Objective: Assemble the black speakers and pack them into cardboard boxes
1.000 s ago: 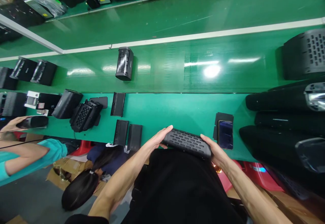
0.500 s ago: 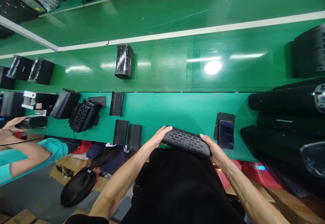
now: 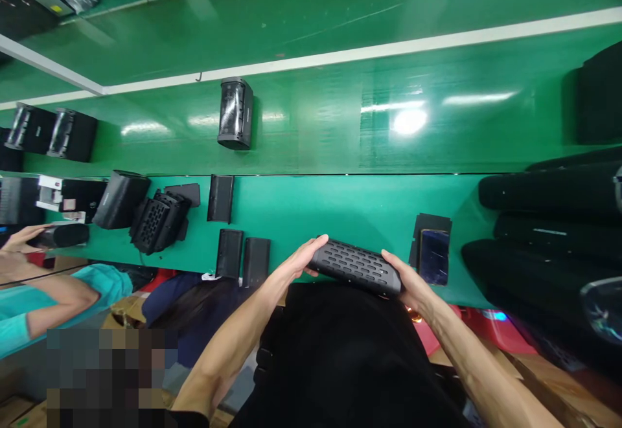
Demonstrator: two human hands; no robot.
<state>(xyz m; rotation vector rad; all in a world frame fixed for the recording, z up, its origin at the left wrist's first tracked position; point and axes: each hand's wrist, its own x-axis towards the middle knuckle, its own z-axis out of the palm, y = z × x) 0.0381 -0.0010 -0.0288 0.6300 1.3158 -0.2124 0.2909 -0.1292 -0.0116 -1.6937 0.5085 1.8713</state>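
Observation:
Between my two hands is a long black panel with rows of slotted holes, like a speaker grille (image 3: 357,266), tilted with its right end lower, just above the table's near edge. My left hand (image 3: 308,256) is closed on its left end, thumb on top. On the right end, my right hand (image 3: 405,279) grips with the thumb along the upper edge; its other fingers are mostly hidden underneath. A phone (image 3: 434,256) lies on a flat black piece (image 3: 427,222) just right of my right hand. Left of my left hand lie two black panels (image 3: 229,253) (image 3: 256,262).
Another black panel (image 3: 221,199) lies farther back. A black speaker (image 3: 235,114) stands on the far green strip (image 3: 315,123). Large black speakers (image 3: 529,227) crowd the right side. At left are a slotted black housing (image 3: 160,221) and a co-worker's hand (image 3: 22,240) at a black object.
The grille stays in both hands, nearly in place. The view has shifted slightly. The nearby seated person's head is now covered by a blurred patch.

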